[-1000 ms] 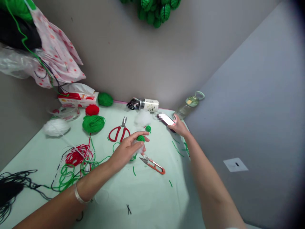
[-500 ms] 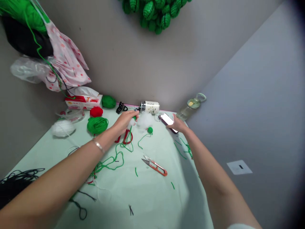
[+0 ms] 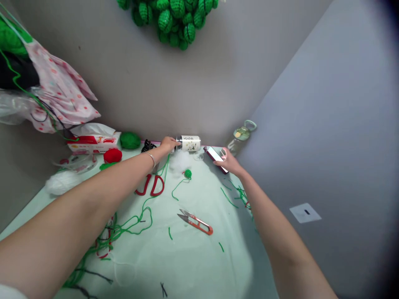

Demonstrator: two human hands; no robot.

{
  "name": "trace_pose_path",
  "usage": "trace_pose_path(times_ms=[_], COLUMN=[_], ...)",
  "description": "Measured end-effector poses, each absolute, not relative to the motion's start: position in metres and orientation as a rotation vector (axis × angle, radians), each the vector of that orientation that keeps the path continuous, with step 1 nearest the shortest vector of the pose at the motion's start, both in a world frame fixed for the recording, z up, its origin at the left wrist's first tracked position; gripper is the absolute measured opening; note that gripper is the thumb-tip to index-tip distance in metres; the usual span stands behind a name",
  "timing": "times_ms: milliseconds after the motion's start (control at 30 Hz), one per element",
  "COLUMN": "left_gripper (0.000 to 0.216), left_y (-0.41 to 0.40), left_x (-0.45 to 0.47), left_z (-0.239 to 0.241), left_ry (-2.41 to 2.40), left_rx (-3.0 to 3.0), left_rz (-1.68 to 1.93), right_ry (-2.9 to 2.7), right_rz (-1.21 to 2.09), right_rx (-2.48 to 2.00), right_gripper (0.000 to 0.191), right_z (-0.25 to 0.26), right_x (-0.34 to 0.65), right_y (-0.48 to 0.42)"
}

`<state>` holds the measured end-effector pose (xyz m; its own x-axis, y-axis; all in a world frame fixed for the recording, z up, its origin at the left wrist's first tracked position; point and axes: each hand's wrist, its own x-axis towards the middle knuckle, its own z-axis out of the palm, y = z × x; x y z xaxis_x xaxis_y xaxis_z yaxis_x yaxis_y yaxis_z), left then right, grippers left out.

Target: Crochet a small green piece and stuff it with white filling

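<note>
My left hand reaches to the mouth of a labelled jar lying on its side by the wall. Its fingers are closed at the jar's end, and what they hold is hidden; green yarn hangs below them. With my right hand I grip a phone by its near end, the lit screen partly covered. White stuffing lies between my hands. Just in front of it sits a small green crocheted ball trailing yarn. Red-handled scissors rest below my left wrist.
Orange thread snips lie mid-table with yarn snippets around. A bottle stands in the right corner. At left are a tissue box, red yarn, white yarn and a hanging pink bag. Green crocheted pieces hang above.
My left hand has moved from beside the stuffing to the jar's mouth; the green piece in it no longer shows. My right hand stays on the phone, now tilted slightly. The view has shifted right.
</note>
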<state>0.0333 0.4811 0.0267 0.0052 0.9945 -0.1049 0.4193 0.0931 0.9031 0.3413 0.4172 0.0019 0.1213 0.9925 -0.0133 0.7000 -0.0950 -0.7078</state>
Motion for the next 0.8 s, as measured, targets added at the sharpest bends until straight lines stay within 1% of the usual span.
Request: trace_pose_path(times_ms=[67, 267, 367, 467, 633, 800], left_gripper=[0.038, 0.039, 0.036, 0.038, 0.039, 0.039], left_y=[0.491, 0.505, 0.501, 0.496, 0.494, 0.493], left_x=[0.037, 0.067, 0.091, 0.114, 0.141, 0.144], left_z=[0.033, 0.069, 0.088, 0.1, 0.097, 0.079], left_ry=[1.556, 1.559, 1.488, 1.378, 1.234, 1.225], left_rx=[1.545, 1.998, 2.291, 2.555, 2.828, 2.89], left_rz=[0.831, 0.659, 0.556, 0.458, 0.357, 0.379], right_ry=[-1.536, -1.333, -1.277, -1.242, -1.217, -1.246], right_rz=[0.76, 0.895, 0.92, 0.903, 0.839, 0.865], right_rx=[-1.755, -1.488, -1.411, -1.369, -1.343, -1.365], right_gripper=[0.111, 0.112, 0.116, 0.119, 0.124, 0.126], right_z=[0.004, 0.009, 0.007, 0.002, -0.009, -0.021], right_x=[0.348, 0.358, 0.355, 0.351, 0.348, 0.346], right_y=[0.409, 0.393, 0.393, 0.398, 0.411, 0.425])
